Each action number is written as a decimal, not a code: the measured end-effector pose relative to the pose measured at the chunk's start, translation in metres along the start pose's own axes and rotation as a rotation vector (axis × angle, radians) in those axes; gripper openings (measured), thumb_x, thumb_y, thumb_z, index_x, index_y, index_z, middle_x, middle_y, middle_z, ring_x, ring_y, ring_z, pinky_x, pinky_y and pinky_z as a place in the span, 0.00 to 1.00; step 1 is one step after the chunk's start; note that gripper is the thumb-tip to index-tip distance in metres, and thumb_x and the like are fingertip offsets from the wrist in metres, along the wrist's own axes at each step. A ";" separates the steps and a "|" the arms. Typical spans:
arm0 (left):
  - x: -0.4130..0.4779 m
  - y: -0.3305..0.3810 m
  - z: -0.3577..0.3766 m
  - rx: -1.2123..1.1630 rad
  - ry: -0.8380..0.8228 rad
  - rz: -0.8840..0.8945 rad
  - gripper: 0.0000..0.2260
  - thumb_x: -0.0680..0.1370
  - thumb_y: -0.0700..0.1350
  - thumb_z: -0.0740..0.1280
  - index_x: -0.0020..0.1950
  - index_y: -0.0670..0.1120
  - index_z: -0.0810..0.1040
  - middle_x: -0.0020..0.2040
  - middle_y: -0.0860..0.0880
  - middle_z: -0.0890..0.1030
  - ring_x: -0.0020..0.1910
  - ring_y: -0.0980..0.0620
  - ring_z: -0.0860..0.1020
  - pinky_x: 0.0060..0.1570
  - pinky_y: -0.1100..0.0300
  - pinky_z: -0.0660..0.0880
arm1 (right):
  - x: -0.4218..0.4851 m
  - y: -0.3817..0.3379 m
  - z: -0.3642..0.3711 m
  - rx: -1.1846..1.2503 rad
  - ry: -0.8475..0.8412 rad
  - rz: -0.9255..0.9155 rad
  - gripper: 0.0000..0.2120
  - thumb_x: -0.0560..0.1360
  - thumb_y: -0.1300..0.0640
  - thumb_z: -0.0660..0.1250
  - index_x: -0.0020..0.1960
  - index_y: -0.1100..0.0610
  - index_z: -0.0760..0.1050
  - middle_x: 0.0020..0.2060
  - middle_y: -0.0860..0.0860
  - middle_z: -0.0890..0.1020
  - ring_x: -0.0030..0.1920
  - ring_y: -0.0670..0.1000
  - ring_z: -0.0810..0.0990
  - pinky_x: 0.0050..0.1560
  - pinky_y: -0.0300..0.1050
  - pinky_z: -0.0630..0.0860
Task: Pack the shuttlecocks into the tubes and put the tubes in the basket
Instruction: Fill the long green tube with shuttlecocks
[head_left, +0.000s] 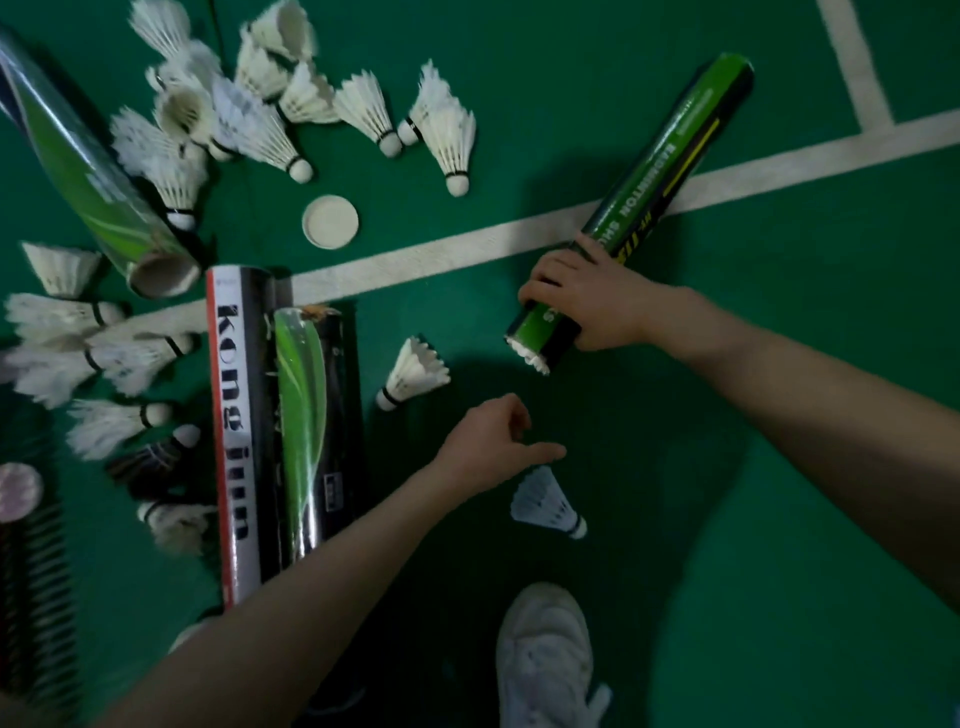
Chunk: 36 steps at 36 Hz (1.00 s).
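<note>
1. My right hand (582, 304) was stretched forward, the forearm coming in from the right edge. Its grip was clamped round the green tube (670, 156) close to the near end, fingers wrapped over the top.
2. That green tube lay slanted on the court floor (779, 467), its far end pointing up and right, crossing the white court line (441, 254). White feathers showed in its near mouth.
3. My left hand (493, 436) hung low in the middle, the forearm rising from the lower left. The fingers were loosely curled with one digit pointing right, and the grip held nothing.
4. One loose shuttlecock (548, 501) lay just on the near side of the left hand, cork to the right. A second shuttlecock (413, 374) lay between that hand and the tubes at left.
5. The Kong jun tube (234, 431) and a green-and-black tube (311, 426) lay side by side, touching. A glossy green tube (88, 171) slanted in from the upper left, its open mouth near their far ends.
6. A heap of shuttlecocks (260, 104) crowded the top left and another heap (78, 353) the left edge. A round cap (331, 221) lay apart from both.
7. Bare floor lay between my hands and right of the green tube. A white shoe (545, 660) stood at the bottom edge.
</note>
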<state>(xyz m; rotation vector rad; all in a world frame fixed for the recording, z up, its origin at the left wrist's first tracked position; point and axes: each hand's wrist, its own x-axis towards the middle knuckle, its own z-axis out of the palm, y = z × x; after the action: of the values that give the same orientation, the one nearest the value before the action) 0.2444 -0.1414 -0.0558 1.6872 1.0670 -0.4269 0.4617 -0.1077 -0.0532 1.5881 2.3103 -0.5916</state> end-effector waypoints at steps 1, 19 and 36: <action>-0.002 0.000 0.004 0.043 -0.056 -0.026 0.22 0.67 0.61 0.74 0.49 0.47 0.74 0.45 0.49 0.77 0.43 0.53 0.76 0.41 0.55 0.74 | -0.001 -0.001 0.001 0.003 0.001 -0.004 0.34 0.66 0.57 0.69 0.70 0.51 0.61 0.65 0.54 0.66 0.71 0.55 0.58 0.72 0.62 0.41; -0.007 -0.004 -0.045 -0.544 0.485 0.090 0.10 0.73 0.49 0.71 0.34 0.46 0.76 0.34 0.45 0.76 0.35 0.54 0.72 0.37 0.60 0.68 | 0.016 0.013 -0.033 0.146 0.164 0.111 0.32 0.68 0.55 0.70 0.69 0.50 0.61 0.65 0.53 0.66 0.70 0.55 0.61 0.72 0.63 0.43; 0.018 0.008 -0.159 -0.583 0.847 0.336 0.17 0.83 0.49 0.55 0.61 0.39 0.74 0.64 0.40 0.72 0.63 0.48 0.70 0.67 0.53 0.65 | 0.094 -0.030 -0.114 0.247 0.406 0.169 0.35 0.65 0.50 0.72 0.69 0.51 0.63 0.63 0.53 0.71 0.63 0.57 0.69 0.68 0.57 0.60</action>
<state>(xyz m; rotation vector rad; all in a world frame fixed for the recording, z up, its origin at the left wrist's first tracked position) 0.2271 0.0083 -0.0022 1.4609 1.2844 0.8212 0.4010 0.0145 0.0108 2.1690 2.4141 -0.5739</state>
